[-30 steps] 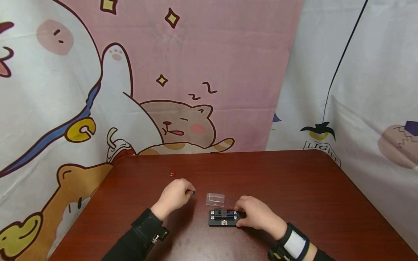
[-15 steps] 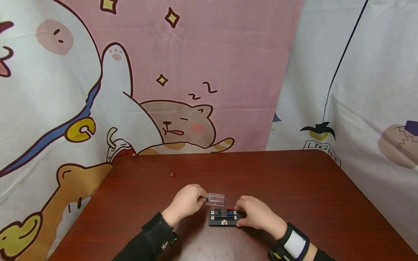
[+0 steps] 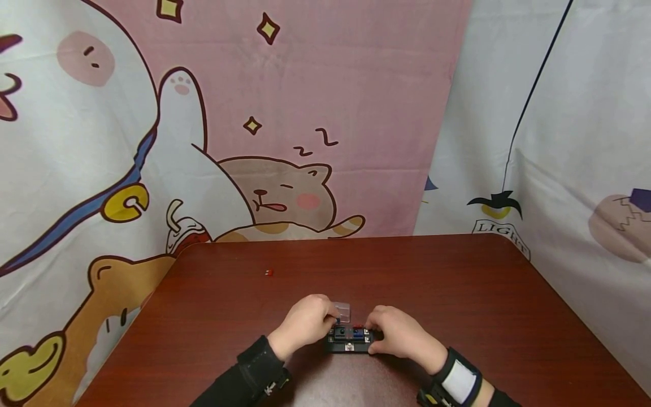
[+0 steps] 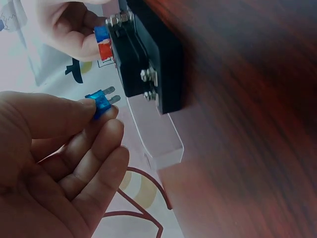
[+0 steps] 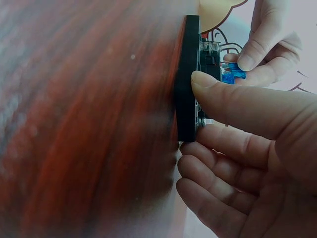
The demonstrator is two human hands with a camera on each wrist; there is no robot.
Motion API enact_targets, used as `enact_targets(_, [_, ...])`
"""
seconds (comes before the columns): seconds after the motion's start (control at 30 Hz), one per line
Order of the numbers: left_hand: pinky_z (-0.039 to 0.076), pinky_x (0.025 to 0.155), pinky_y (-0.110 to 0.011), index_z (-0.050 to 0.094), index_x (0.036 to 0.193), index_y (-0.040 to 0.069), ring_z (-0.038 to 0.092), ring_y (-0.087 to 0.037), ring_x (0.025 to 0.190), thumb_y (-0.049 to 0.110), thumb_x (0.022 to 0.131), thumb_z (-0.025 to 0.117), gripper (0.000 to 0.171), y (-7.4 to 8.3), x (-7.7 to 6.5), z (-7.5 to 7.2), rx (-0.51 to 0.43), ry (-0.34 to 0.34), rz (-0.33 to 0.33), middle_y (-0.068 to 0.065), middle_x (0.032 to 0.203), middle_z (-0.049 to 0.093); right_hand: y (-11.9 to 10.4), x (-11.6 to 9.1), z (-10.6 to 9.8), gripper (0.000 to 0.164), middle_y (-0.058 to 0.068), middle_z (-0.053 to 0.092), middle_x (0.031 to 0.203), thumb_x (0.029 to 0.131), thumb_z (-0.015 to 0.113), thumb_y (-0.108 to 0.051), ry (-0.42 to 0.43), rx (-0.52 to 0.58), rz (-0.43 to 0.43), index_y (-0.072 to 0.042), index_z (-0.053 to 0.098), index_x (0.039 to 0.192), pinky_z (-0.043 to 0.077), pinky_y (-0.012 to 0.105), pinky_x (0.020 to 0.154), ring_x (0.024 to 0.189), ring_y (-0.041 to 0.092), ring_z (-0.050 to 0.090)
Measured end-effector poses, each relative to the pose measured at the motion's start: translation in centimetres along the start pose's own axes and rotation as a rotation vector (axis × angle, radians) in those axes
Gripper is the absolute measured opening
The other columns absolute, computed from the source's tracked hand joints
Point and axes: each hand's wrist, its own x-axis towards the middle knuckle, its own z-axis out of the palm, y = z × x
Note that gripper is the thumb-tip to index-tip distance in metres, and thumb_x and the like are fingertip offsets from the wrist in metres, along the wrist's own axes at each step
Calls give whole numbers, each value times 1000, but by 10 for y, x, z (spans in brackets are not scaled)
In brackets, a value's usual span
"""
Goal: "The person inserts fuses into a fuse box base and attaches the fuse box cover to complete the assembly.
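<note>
In the left wrist view, my left hand (image 4: 64,153) pinches a blue blade fuse (image 4: 102,104) between thumb and fingertips, its two metal prongs pointing at the black fuse block (image 4: 171,74). The fuse is apart from the block there. A blue fuse (image 4: 101,33) and a red fuse (image 4: 105,50) sit side by side in the block. In the head view, my left hand (image 3: 307,321) is just above the block's left end. My right hand (image 3: 402,333) grips the right end of the block, its thumb (image 5: 215,91) along one edge. The block lies flat on the table.
Behind the block lies a clear plastic cover (image 3: 344,311), partly hidden by the left hand. Farther back and left is a loose red fuse (image 3: 269,272). The brown table (image 3: 458,271) reaches back to a cartoon-printed cloth (image 3: 381,113).
My left hand has moved right and slightly nearer, carrying the blue fuse past the clear cover to the block's left end. My right hand and the block have stayed put.
</note>
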Motion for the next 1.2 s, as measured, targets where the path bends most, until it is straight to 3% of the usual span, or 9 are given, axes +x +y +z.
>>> enact_targets(0.13, [51,67,-24,78,81,13,60,-7,72,5,83,76,9,1,1,3,30,7,20,5,78,68,0,0,0,33,-8,58,86,70,90,-29,3,0,0,-13,72,93,49,33,68,76,7,52])
enact_targets(0.57, [49,68,-23,81,89,15,60,-5,76,8,83,76,10,5,6,6,9,-70,-44,8,82,70,-1,0,0,33,-8,58,86,70,89,-29,2,3,4,-13,71,92,49,32,68,76,7,52])
enact_targets(0.9, [50,69,-23,80,86,17,64,-6,79,5,81,76,13,7,5,8,61,-32,6,9,81,70,0,0,1,32,-8,58,87,70,89,-26,14,7,-11,-14,71,93,49,32,68,76,8,55])
enact_targets(1.2, [50,67,-23,81,86,20,64,-5,79,9,82,78,13,10,5,10,127,-51,-8,12,83,70,1,-1,2,32,-7,58,87,70,89,-27,9,6,2,-13,71,93,49,32,67,77,8,55])
